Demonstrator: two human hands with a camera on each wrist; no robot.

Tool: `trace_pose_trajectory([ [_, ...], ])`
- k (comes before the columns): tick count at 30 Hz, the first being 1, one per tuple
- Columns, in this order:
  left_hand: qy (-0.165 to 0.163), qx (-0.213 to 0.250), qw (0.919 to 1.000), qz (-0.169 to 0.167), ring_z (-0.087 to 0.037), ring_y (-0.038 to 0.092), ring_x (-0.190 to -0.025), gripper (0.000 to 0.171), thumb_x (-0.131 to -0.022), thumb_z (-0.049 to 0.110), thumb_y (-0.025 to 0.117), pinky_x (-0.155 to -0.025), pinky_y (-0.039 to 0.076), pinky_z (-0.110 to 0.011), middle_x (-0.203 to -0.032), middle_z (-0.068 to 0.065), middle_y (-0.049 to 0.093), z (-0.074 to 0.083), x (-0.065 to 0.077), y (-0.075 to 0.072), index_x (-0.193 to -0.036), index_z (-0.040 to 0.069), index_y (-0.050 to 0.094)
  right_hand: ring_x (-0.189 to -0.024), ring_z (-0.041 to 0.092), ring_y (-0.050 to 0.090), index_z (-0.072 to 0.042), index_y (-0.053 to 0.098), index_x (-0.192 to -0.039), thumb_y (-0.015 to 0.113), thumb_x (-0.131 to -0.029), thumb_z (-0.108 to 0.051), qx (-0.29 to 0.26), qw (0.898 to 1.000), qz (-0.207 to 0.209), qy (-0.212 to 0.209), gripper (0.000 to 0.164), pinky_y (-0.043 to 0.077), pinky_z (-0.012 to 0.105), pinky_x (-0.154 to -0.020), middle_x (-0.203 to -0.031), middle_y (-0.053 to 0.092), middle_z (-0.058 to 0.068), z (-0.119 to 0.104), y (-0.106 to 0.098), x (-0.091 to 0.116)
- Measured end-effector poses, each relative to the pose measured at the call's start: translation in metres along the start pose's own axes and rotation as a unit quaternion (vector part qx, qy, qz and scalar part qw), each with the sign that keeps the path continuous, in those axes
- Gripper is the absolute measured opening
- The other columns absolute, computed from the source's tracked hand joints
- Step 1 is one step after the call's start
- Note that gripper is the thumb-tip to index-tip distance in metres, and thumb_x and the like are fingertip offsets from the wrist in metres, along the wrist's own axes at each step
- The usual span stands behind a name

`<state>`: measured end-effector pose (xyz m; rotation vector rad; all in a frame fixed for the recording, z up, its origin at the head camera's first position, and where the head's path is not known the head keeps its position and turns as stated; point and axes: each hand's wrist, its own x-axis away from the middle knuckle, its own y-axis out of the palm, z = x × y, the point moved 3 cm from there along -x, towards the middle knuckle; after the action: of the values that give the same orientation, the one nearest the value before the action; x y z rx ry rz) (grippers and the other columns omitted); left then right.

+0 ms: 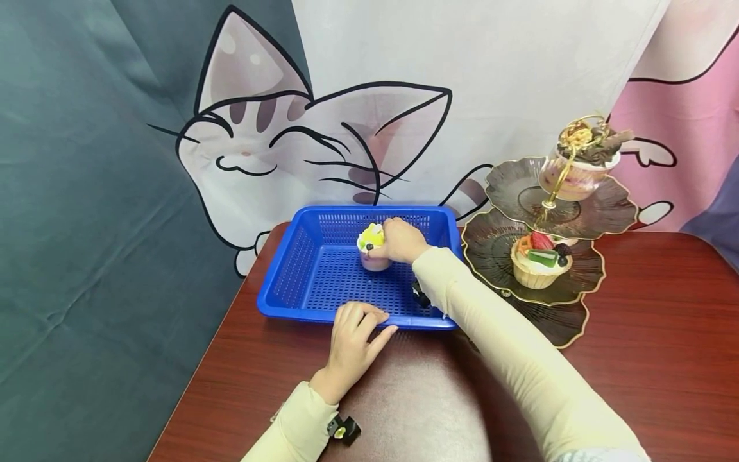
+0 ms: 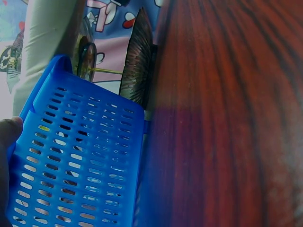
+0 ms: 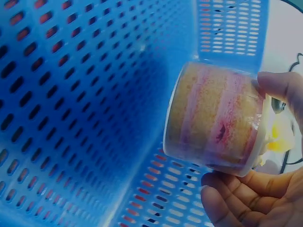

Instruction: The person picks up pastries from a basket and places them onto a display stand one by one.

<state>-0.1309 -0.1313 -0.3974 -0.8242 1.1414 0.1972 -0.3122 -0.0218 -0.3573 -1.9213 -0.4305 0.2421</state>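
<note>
My right hand (image 1: 404,240) holds a clear cup of layered cake (image 1: 374,260) inside the blue plastic basket (image 1: 300,312). Yellow and white pieces with a dark berry top the cake. In the right wrist view the thumb and fingers pinch the cup (image 3: 213,118) near its rim, and pink and tan layers show through its side. My left hand (image 1: 352,337) grips the basket's near rim, fingers over the top and thumb on the near side. Only a small part of that hand appears at the edge of the left wrist view, beside the perforated basket wall (image 2: 78,101).
Right of the basket stands a tiered stand with dark, gold-edged scalloped plates (image 1: 597,273). Its top plate bears a chocolate-topped dessert cup (image 1: 577,173), the one below a fruit tart (image 1: 534,273). Everything rests on a reddish-brown wooden table (image 1: 664,333). A cat-print curtain (image 1: 369,51) hangs behind.
</note>
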Motion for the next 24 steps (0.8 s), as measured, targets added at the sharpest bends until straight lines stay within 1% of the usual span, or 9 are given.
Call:
trace_pose_trajectory([
  [4,-0.002,0.004,1.0,0.001,-0.02,0.057,-0.08,0.029,-0.092,0.036,0.063,-0.073,0.04,-0.032,-0.087,-0.003,0.061,0.001,0.0,0.0,-0.083,0.009,0.064,-0.097,0.025,0.06,0.0,0.058,-0.118,0.073,-0.074,-0.053,-0.011,1.0,0.005,-0.003,0.07,0.052,0.041,-0.084,-0.11,0.062,0.013,-0.002,-0.006,0.005],
  [8,-0.002,0.004,1.0,0.001,-0.02,0.057,-0.081,0.027,-0.09,0.034,0.065,-0.073,0.04,-0.033,-0.088,-0.003,0.061,0.002,0.0,0.0,-0.083,0.008,0.064,-0.095,0.024,0.059,0.0,0.057,-0.119,0.072,-0.075,-0.049,-0.023,1.0,0.005,-0.001,0.067,0.052,0.039,-0.083,-0.109,0.062,0.012,-0.005,-0.012,0.011],
  [12,0.001,0.002,1.0,0.0,-0.02,0.057,-0.081,0.028,-0.091,0.035,0.063,-0.073,0.04,-0.032,-0.088,-0.003,0.061,0.002,0.0,0.0,-0.084,0.008,0.063,-0.093,0.023,0.058,-0.001,0.058,-0.118,0.072,-0.076,-0.047,-0.031,1.0,0.001,-0.002,0.064,0.051,0.038,-0.082,-0.107,0.062,0.011,-0.009,-0.017,0.016],
  [15,0.002,-0.001,1.0,0.0,-0.02,0.057,-0.08,0.029,-0.092,0.036,0.062,-0.073,0.04,-0.033,-0.087,-0.003,0.061,0.002,0.0,0.0,-0.084,0.008,0.063,-0.091,0.023,0.059,-0.002,0.059,-0.115,0.072,-0.075,-0.048,-0.035,0.999,0.001,-0.006,0.062,0.051,0.038,-0.08,-0.104,0.063,0.01,-0.012,-0.022,0.02],
  [21,0.003,-0.002,1.0,-0.003,-0.02,0.057,-0.08,0.03,-0.093,0.036,0.06,-0.073,0.041,-0.034,-0.087,-0.003,0.061,0.001,-0.001,-0.001,-0.084,0.008,0.063,-0.08,0.021,0.058,-0.006,0.06,-0.103,0.073,-0.074,-0.048,-0.033,0.999,0.014,-0.026,0.053,0.049,0.033,-0.069,-0.093,0.063,0.007,-0.021,-0.034,0.028],
  [24,0.003,-0.004,1.0,-0.004,-0.02,0.058,-0.08,0.03,-0.094,0.036,0.06,-0.073,0.041,-0.034,-0.086,-0.003,0.061,0.001,-0.002,-0.002,-0.084,0.008,0.064,-0.078,0.02,0.057,-0.007,0.061,-0.1,0.074,-0.073,-0.05,-0.03,0.999,0.018,-0.035,0.052,0.048,0.032,-0.066,-0.091,0.063,0.006,-0.026,-0.042,0.034],
])
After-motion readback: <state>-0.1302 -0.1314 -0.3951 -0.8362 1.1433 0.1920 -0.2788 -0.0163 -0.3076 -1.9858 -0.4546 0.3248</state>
